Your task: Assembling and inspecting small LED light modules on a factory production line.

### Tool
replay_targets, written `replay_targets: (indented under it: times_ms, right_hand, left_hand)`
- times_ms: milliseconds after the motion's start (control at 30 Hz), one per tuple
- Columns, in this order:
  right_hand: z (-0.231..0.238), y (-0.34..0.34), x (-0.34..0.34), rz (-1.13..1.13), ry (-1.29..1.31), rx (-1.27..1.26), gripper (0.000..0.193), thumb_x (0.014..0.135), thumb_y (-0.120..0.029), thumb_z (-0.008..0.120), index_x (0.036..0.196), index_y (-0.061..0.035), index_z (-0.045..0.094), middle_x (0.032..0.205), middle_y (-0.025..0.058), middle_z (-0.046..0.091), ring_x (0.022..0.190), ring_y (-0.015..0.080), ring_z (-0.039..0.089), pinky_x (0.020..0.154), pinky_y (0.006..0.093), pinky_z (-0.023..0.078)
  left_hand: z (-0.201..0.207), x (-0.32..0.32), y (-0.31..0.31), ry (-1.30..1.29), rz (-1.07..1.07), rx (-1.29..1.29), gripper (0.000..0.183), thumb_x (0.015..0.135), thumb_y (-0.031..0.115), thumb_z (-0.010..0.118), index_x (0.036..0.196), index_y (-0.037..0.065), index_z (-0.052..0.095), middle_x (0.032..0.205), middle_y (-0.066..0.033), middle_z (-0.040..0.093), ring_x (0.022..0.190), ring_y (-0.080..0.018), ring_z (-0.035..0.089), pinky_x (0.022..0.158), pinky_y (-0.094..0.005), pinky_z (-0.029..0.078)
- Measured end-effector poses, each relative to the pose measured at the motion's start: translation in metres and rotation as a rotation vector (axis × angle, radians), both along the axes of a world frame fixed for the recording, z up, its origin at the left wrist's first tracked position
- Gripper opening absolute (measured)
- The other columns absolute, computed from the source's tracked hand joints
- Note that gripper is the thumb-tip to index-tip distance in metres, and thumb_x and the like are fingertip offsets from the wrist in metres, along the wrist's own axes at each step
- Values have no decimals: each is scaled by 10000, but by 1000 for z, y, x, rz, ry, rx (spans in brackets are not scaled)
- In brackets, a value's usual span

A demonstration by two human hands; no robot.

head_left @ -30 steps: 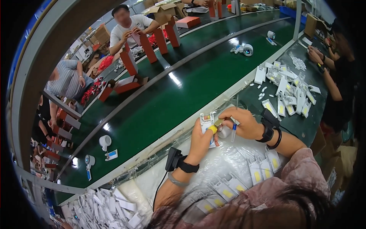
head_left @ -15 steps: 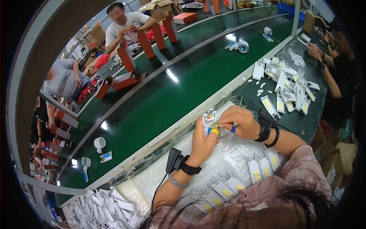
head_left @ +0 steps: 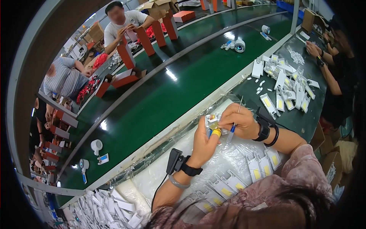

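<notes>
My left hand is closed around a small white plastic housing, its thumb covered by a yellow finger cot. Against that housing, my right hand has thumb and fingertips pinched together. A screwdriver with a clear and blue handle is tucked between the right fingers, its thin metal shaft pointing up and away from the housing. Whatever the fingertips press on is mostly hidden. Below the hands, several white housings with yellow panels stand in rows on a plastic-wrapped pad.
A green conveyor belt ahead carries round white devices. White parts are heaped at right and lower left. Orange boxes stand beyond the belt. Co-workers sit across it and at far right.
Devices on the belt have shifted slightly left. A co-worker in a striped shirt has raised a hand. Both my hands keep nearly the same hold on the housing and screwdriver.
</notes>
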State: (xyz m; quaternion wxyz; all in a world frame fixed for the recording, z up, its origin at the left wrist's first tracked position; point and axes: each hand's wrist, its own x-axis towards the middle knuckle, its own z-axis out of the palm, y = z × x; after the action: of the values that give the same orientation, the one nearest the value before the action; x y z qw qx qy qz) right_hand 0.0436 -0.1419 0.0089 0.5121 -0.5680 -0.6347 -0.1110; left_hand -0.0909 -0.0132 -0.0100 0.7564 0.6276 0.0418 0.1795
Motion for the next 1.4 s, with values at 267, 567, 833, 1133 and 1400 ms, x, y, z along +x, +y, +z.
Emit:
replay_targets:
  times_ms: [267,567,833,1133,1400]
  right_hand:
    - [-5,0,1,2,35,-5,215,722,-46,796,916,-91,716,881,62,638,789,217,619,691,316,486]
    - [-1,0,1,29,72,-22,198,750,-18,775,922,-60,687,872,75,639,788,217,616,658,305,477]
    - [-2,-1,2,49,63,-26,210,744,-8,765,930,-60,682,881,75,639,802,233,614,700,328,473]
    - [-5,0,6,35,50,-34,201,737,-15,763,913,-67,682,882,71,640,816,240,620,724,337,474]
    - [2,-4,3,-36,13,-43,190,739,-53,774,908,-71,689,876,61,649,813,236,619,718,342,469]
  left_hand:
    - [2,-2,-3,23,32,80,386,864,2,499,1243,1,423,1022,-92,568,825,-120,583,574,-239,534]
    - [-5,-1,-1,-45,-19,10,390,872,-2,491,1256,2,428,1003,-82,564,814,-95,552,586,-226,495]
    - [-3,-1,-5,-100,-11,88,373,965,126,521,1298,-11,420,963,-67,568,756,-97,557,590,-232,481]
    - [-11,3,-6,-74,83,161,353,977,138,505,1288,-18,442,932,-73,590,723,-97,564,558,-228,472]
    - [1,7,-5,-108,60,255,294,1005,149,442,1268,30,495,825,-42,567,658,-84,534,554,-232,444]
